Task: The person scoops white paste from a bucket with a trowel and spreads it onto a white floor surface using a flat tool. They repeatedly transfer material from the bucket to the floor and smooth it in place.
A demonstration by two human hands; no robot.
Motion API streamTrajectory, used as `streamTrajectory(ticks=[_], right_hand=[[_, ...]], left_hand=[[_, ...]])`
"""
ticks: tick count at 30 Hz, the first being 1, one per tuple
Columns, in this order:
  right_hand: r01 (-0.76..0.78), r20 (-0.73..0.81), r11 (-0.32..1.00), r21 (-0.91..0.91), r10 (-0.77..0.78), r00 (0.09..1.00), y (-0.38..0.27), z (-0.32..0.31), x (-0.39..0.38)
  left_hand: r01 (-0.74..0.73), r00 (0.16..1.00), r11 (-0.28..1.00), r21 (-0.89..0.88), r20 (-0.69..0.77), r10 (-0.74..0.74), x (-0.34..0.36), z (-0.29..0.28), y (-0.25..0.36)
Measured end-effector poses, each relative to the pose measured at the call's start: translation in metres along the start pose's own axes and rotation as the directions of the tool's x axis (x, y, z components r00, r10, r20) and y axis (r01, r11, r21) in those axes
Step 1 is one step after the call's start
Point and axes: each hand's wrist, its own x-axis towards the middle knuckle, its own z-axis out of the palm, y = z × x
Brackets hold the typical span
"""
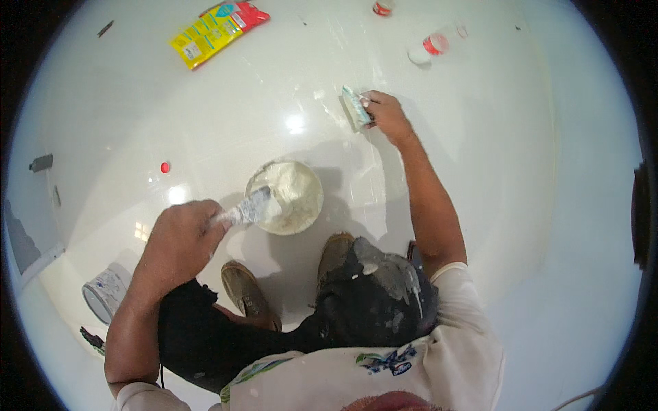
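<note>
My left hand [188,236] is closed on a putty knife [243,209], whose white-coated blade is over a round container [295,202] of pale cream powder or paste between my feet. Farther forward and right, my right hand [387,116] grips a flat, pale green-white scraper-like tool [355,106] at the white glossy floor [370,171], where thin white streaks show. The exact shape of that tool's handle is hidden by my fingers.
A yellow-and-red packet [212,38], a clear bottle with red label [428,49] and a small red-labelled item [382,8] lie ahead. A red cap [165,167] and grey object [41,163] sit left. A grey-lidded can [103,294] stands beside my left forearm.
</note>
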Motion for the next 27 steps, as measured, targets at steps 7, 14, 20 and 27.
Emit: streamTrajectory(ticks=[7,14,20,27], right_hand=[[0.198,0.007,0.945,-0.258,-0.203,0.979,-0.039,-0.041,0.153],[0.541,0.284,0.501,-0.675,-0.5,0.818,-0.079,-0.052,0.275],[0.557,0.504,0.616,-0.557,-0.282,0.816,-0.038,-0.034,0.171],[0.254,0.163,0.874,-0.414,-0.204,0.965,-0.054,-0.076,0.196]], left_hand=[[0.104,0.99,0.986,-0.132,0.105,-0.09,0.0,-0.002,0.005],[0.189,0.981,0.952,-0.242,0.004,-0.193,-0.016,-0.007,0.006],[0.301,0.953,0.887,-0.351,0.075,-0.294,-0.021,-0.025,0.011],[0.093,0.994,0.938,-0.333,-0.03,-0.109,0.001,0.004,0.002]])
